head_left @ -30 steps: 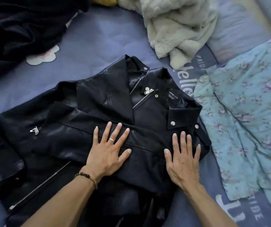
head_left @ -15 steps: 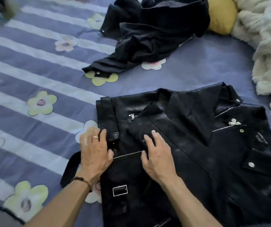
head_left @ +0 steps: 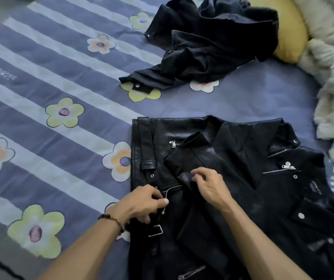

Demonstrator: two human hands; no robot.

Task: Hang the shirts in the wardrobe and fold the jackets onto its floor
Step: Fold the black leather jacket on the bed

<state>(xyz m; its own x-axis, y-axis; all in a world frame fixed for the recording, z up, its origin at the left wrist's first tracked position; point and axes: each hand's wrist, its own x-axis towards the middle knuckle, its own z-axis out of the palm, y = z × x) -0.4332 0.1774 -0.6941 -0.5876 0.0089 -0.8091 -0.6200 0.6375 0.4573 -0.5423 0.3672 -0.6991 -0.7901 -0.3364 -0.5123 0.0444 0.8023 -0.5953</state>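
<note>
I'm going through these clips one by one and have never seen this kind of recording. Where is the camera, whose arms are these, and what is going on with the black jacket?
There is no machine: a person wears one wide-angle camera on the head, looking down at their own bare arms. Before them, a black leather zip jacket lies on a purple striped bedsheet with flower prints. The left hand, with a beaded bracelet at the wrist, pinches the jacket near a zip. The right hand pinches a fold of the folded-in sleeve. Farther away lie a crumpled black cloth garment, a yellow cushion and a fluffy cream blanket.
</note>
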